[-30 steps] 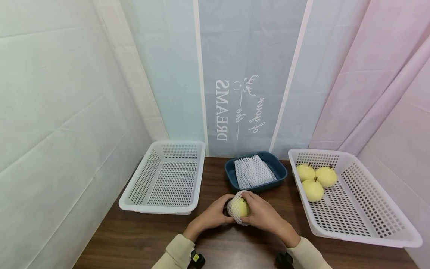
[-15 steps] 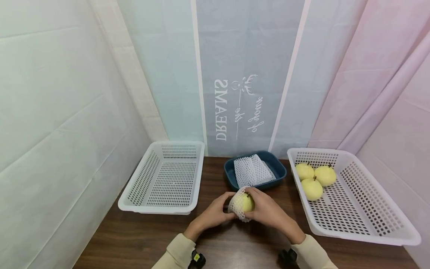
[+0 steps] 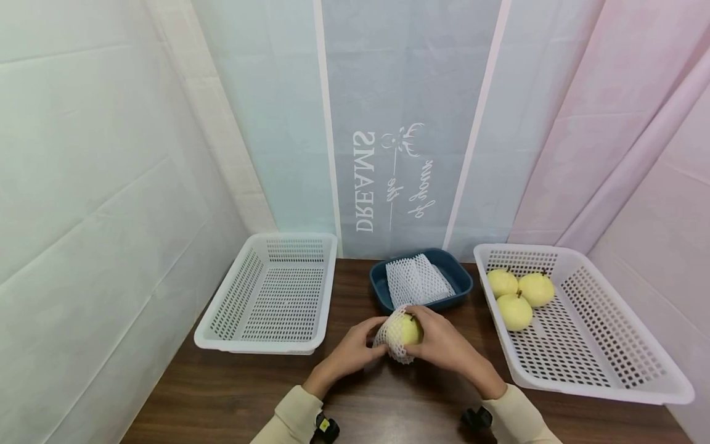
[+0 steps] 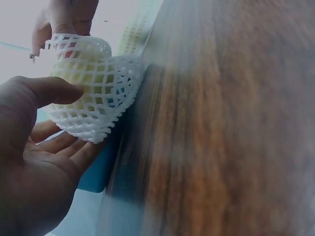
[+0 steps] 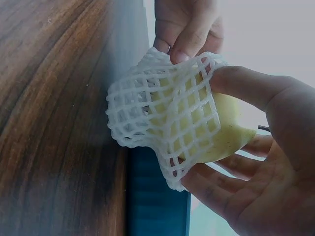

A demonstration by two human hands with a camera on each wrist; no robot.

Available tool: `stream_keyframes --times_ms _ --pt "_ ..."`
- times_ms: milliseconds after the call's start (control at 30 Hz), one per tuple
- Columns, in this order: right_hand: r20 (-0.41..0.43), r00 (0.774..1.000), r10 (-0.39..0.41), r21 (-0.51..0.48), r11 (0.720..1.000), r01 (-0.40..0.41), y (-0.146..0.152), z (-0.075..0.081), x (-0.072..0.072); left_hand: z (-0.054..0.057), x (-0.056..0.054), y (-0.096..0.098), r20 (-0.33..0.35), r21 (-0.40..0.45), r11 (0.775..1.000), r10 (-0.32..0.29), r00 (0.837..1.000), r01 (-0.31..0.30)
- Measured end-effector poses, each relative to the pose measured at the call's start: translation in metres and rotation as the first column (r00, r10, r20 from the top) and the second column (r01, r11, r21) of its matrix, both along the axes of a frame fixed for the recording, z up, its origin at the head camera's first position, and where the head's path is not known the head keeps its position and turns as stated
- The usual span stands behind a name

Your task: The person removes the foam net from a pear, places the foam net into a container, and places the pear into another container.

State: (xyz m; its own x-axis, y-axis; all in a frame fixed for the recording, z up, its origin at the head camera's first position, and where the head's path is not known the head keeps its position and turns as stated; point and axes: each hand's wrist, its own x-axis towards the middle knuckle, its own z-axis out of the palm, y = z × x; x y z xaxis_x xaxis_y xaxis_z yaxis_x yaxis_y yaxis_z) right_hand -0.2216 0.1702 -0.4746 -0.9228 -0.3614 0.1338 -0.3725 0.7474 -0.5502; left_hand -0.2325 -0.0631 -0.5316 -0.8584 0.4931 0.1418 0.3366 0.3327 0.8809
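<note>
Between my two hands is a yellow pear [image 3: 412,331], partly inside a white foam fruit net [image 3: 395,338]. My left hand [image 3: 357,349] holds the netted side, its thumb on the mesh and its fingers around the far side. With the thumb at the net's open edge and curled fingers below, my right hand [image 3: 446,345] grips the net and pear. In the right wrist view, the stem side of the pear [image 5: 227,132] is bare and faces the right palm. The net's other end hangs loose past the fruit.
Just beyond the hands stands a dark blue tray [image 3: 468,288] holding folded foam nets [image 3: 418,280]. A white perforated basket [image 3: 266,346] is at the left. On the right, another white basket [image 3: 604,394] contains three yellow pears [image 3: 516,312]. All stand on a brown wooden table [image 3: 222,394].
The pear and net have shifted slightly away from me and to the right. My right hand has moved right, and the net's edge is spread further around the pear.
</note>
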Motion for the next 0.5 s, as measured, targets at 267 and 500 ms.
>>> stream_keyframes --times_ms 267,500 --pt "-0.043 0.999 0.0 -0.012 1.0 -0.001 0.0029 0.005 -0.0015 0.0008 -0.0014 0.0021 -0.008 0.046 0.998 0.04 0.999 -0.04" --pt "-0.067 0.998 0.001 -0.022 1.0 -0.003 0.0057 0.0081 -0.0016 0.0024 -0.0033 0.0043 -0.065 0.051 0.996 0.077 0.995 -0.074"
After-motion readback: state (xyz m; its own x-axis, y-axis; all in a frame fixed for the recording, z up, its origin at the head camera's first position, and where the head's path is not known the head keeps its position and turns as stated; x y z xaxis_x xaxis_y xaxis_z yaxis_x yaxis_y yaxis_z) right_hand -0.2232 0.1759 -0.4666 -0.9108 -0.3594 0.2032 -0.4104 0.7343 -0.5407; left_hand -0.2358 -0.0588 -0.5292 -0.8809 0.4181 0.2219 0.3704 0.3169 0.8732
